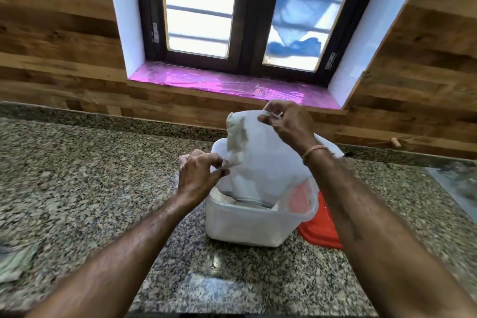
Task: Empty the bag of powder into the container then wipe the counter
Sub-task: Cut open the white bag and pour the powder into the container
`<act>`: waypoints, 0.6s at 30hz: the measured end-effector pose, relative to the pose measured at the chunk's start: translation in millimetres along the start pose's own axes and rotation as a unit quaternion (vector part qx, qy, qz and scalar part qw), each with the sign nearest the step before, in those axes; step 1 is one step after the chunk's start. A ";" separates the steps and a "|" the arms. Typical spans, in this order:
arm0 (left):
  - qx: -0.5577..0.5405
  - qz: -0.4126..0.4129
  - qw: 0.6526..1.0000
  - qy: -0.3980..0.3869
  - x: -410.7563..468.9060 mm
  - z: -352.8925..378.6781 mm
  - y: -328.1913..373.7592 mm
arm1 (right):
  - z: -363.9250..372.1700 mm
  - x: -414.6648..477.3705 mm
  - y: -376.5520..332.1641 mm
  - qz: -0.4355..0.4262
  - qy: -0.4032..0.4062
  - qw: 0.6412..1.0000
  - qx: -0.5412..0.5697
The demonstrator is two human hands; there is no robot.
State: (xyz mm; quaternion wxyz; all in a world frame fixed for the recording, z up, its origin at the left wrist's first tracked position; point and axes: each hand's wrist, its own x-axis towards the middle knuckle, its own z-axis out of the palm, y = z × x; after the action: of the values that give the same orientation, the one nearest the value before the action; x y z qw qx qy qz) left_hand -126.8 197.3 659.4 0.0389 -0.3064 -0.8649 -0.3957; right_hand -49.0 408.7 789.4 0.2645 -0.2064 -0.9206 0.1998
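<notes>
At the near left edge of the granite counter (77, 175), one crumpled greenish cloth (15, 263) is seen (blurred, so its kind is only guessed). Further in, one translucent container (245, 227) is set on the counter. One red lid (325, 230) lies just beside it on the right; whether it is tucked under cannot be told. One white bag (263, 162) is held upended over the container, its mouth lowered inside the rim. The bag's lower side is pinched by the left hand (200, 175), fingers curled and clamped on the plastic. Its raised corner is pinched by the right hand (286, 124), thumb and fingertips closed on it. The emptying step is judged to be in hand and well advanced, since the bag looks slack. A lift and shake of the raised corner is called for next, with the mouth kept inside the rim; wiping is not yet begun.
</notes>
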 end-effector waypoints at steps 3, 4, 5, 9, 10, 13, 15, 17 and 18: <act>0.019 0.007 0.999 0.029 -3.5 1.3 -2.2 | -0.1 8.0 7.7 0.050 0.021 0.997 0.061; 0.024 0.007 0.999 0.032 -4.2 0.5 -2.3 | -1.1 10.8 13.0 0.072 0.038 0.992 0.091; 0.023 0.007 0.999 0.031 -5.1 0.4 -3.0 | -3.1 13.3 18.1 0.088 0.054 0.988 0.116; 0.019 0.000 0.999 0.028 -10.4 -1.1 -0.9 | -14.7 21.6 28.1 0.099 0.053 0.982 0.152; 0.016 -0.009 0.999 0.031 -10.8 -1.5 0.8 | -18.0 22.0 29.0 0.094 0.052 0.983 0.147; 0.004 -0.030 0.999 0.010 -8.1 -2.4 8.3 | -25.1 21.7 32.9 0.090 0.052 0.984 0.146; 0.009 -0.030 0.999 -0.007 -6.5 -1.7 14.3 | -26.9 21.3 35.4 0.091 0.047 0.984 0.147; 0.010 -0.035 0.999 -0.007 -6.6 0.6 17.5 | -27.5 21.2 37.9 0.096 0.058 0.983 0.144; 0.013 -0.039 0.999 -0.005 -6.7 2.7 16.7 | -27.2 21.4 40.0 0.102 0.065 0.982 0.143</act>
State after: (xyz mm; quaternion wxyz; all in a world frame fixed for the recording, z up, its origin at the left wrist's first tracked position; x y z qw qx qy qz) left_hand -111.6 204.2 666.5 0.0234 -0.2738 -0.8812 -0.3846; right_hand -39.2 459.5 800.2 0.3287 -0.2713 -0.8376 0.3418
